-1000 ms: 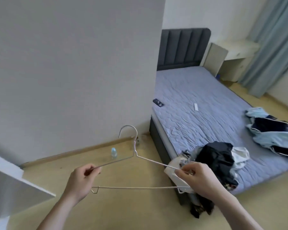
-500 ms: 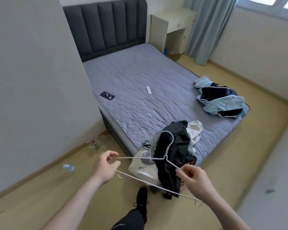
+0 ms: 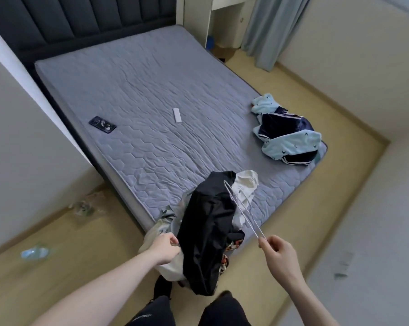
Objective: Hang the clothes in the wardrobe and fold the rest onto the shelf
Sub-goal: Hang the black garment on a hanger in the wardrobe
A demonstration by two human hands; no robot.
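- Right hand [image 3: 278,252] is up at the near right, fingers [image 3: 267,242] pinched shut on the end of a thin wire hanger [image 3: 242,209], which slants away over the clothes with its hook toward the bed.
- Left hand [image 3: 164,248] sits against the pale fabric, fingers closed; it looks pinched on the hanger's other end, though that part is hard to see.
- Between the 2 hands, a heap of clothes [image 3: 208,229] hangs over the bed's near corner, a black garment on top, white pieces beneath, spilling toward the floor [image 3: 69,267].
- Farther up the bed [image 3: 151,95], a dark phone [image 3: 102,124] lies near the left edge and a white remote [image 3: 177,115] near the middle.
- At the right edge, a second pile [image 3: 285,135] of light blue and navy clothing.
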